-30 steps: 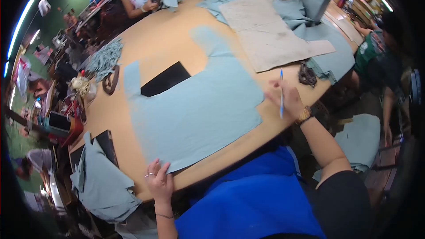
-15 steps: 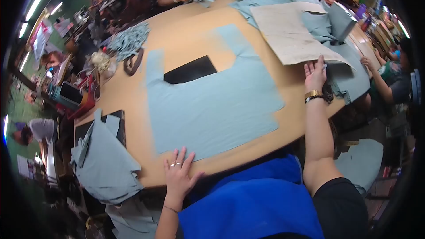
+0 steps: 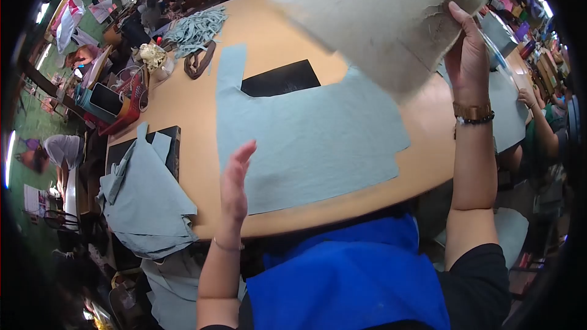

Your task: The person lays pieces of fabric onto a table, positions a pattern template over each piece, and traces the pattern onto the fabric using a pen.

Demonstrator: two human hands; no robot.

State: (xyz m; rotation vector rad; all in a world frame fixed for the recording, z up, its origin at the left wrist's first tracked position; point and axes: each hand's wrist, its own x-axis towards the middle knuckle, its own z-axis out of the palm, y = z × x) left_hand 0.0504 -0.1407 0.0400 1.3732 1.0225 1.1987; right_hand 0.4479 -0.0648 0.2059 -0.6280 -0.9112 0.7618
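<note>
Grey sheet [image 3: 382, 21] raised since the earlier frame from the right side of the bench [image 3: 428, 131], now aloft beyond the light-blue cloth [image 3: 312, 140]. Right hand [image 3: 468, 58] pinches its worn edge between thumb and fingers, presumably for clearance above the flat-lying light-blue cloth. Left hand [image 3: 235, 180] raised, empty, fingers extended, near together.

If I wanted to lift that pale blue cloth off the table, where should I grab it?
Probably pinch the cloth by its near edge, coming from the wearer's side. It lies flat, so its edges offer the easiest grip, and the near one runs close to the rim of the table. The empty left hand is close; the right hand holds the card.
</note>
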